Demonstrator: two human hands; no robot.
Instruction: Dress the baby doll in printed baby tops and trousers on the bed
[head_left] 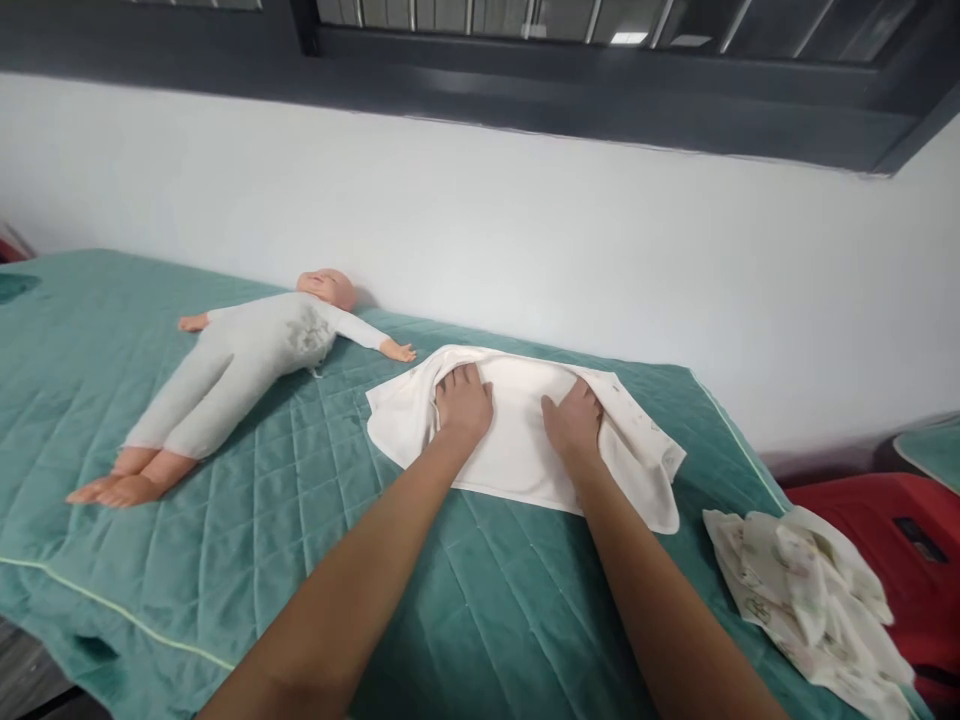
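Left hand (pixel 463 402) and right hand (pixel 574 418) pressed flat, fingers open, on a white cloth (pixel 517 445) near a doll (pixel 240 370).

Head-worn view, forward-down (tilted), close over bed (pixel 480 600)

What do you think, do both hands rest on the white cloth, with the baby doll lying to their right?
Not quite: the head view shows the baby doll lying to their left. The left hand and right hand do rest on the white cloth.
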